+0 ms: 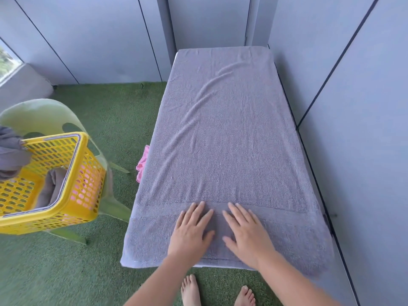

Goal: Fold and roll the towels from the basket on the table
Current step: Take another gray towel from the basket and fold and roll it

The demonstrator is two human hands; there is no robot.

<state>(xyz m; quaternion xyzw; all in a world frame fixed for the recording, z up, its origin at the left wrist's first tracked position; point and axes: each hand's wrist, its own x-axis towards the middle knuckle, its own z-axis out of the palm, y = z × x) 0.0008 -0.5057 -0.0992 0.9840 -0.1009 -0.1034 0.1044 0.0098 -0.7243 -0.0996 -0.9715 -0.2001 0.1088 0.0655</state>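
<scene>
Head view: closest of all, two bare feet (191,290) stand on the green grass mat (99,272), right at the near edge of the table (220,267).

Just above them, the left hand (191,230) and the right hand (247,233) lie flat, side by side, on a big gray towel (220,140). The fingers of both hands are straight and a little spread, palms down, pressing on the cloth. The hands are close but do not touch each other. They rest near the near edge of the table, in the middle, and the fingertips reach a woven stripe that runs across the towel.

The gray towel is laid open and covers almost the whole table, from the near edge to the far edge. It has some long wrinkles toward the far end.

Off the left edge of the table, a yellow basket (72,208) sits on a pale green chair (44,115). One gray cloth (51,186) lies inside the basket, and another (11,151) hangs over its rim. A pink cloth (142,164) peeks out by the left edge of the table.

Farthest away, gray wall panels (88,40) stand behind the table.
</scene>
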